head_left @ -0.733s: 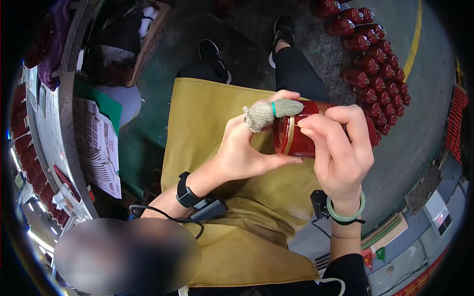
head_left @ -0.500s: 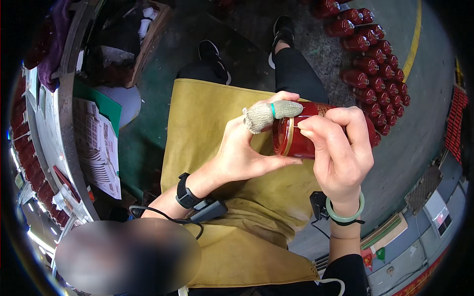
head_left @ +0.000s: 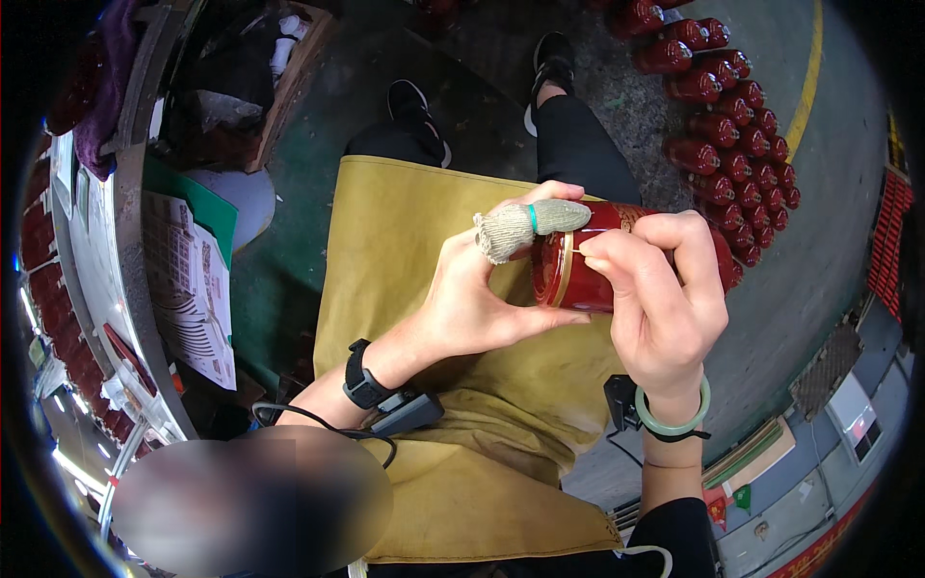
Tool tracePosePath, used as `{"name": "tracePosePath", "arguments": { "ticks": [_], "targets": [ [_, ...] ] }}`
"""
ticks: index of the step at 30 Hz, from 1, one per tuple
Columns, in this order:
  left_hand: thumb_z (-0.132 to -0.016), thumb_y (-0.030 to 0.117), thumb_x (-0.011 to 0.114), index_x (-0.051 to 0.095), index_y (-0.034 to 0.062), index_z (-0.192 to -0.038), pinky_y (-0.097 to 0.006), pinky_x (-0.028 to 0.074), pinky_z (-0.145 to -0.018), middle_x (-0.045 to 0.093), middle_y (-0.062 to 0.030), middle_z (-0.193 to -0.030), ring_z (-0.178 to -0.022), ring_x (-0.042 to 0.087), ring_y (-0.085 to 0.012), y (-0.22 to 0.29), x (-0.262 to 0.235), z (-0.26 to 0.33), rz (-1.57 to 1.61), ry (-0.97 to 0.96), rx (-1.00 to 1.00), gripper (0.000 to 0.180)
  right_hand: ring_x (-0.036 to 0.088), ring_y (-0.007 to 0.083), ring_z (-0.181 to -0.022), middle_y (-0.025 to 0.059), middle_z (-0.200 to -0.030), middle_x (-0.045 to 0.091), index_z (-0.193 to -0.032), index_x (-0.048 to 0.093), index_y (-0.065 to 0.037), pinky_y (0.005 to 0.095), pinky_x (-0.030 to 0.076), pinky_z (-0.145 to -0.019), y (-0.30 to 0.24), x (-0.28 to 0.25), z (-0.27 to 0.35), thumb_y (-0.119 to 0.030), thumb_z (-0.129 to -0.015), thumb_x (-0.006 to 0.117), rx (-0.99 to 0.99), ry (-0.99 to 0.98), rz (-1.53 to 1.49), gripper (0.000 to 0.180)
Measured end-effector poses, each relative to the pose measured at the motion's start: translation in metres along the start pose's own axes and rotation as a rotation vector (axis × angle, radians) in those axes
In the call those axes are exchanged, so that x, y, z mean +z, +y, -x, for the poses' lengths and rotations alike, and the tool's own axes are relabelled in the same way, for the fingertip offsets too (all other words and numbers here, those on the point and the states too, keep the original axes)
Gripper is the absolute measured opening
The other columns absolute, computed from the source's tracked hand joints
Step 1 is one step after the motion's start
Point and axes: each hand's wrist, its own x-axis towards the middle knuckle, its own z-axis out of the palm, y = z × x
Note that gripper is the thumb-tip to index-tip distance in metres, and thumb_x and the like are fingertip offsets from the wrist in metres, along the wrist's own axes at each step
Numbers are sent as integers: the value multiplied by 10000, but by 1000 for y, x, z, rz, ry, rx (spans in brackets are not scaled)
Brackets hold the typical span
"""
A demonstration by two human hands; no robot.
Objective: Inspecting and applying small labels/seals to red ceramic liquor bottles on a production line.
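Across my lap lies a glossy dark red cylindrical vessel (head_left: 590,284) with a gold band near its left end and gold decoration on its upper side. My left hand (head_left: 467,299) is closed round that left end, thumb along the near side. A grey knitted finger sleeve (head_left: 559,217) with a green band covers one of its fingers, resting on the vessel. My right hand (head_left: 670,299) is pinched over the vessel's side. A thin pale tip (head_left: 577,250) sticks out from its fingertips and meets the gold band; the rest of it is hidden in the fingers.
A yellow-brown apron (head_left: 405,231) spreads over my lap. Several similar red vessels (head_left: 715,128) stand in rows on the floor at the far right. To the left is a bench edge (head_left: 145,318) with printed sheets (head_left: 188,289) beside it. A grey cabinet (head_left: 800,491) is at the near right.
Almost nothing differs. The pinching fingertips of my right hand have shifted very slightly along the gold band; my left hand keeps its hold.
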Motion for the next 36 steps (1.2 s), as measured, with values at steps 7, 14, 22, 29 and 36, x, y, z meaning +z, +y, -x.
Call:
{"name": "tracePosePath", "arguments": {
  "ticks": [7,14,22,29,36],
  "targets": [
    [-651,40,943,545,-21,-1354,-411,534,-1028,471,-197,-1486,-1339,523,-279,0,1,0,-1,2,-7,809,577,227,-714,68,-840,549,-904,717,-15,336,473,-598,-1,-1,-1,-6,-655,802,7,-14,-31,263],
    [-678,51,933,557,-7,-1342,-441,498,-1067,329,-229,-1586,-1374,490,-307,-1,-4,1,103,-42,-33,765,579,231,-740,89,-866,559,-921,711,-12,326,479,-610,0,-6,0,-13,-747,785,51,38,-53,189],
    [-739,51,871,637,23,-1271,-427,420,-1119,321,-249,-1600,-1393,467,-360,0,-2,4,2,-44,16,582,543,187,-729,100,-885,540,-933,651,7,287,451,-621,6,-3,-3,-46,-943,656,-16,114,48,54],
    [-711,74,910,598,-28,-1304,-425,473,-1093,425,-242,-1520,-1339,524,-313,-10,-5,-4,-62,-47,248,678,579,249,-757,106,-838,577,-916,670,2,339,477,-617,4,-5,-2,-51,-859,733,165,135,-12,100],
    [-629,170,964,675,32,-1224,-323,552,-959,644,-122,-1352,-1152,674,-196,-1,-6,-8,-33,23,-43,675,586,246,-765,92,-845,597,-912,663,4,342,483,-624,5,-5,-4,-40,-863,727,167,141,-20,91]
  ]
}}
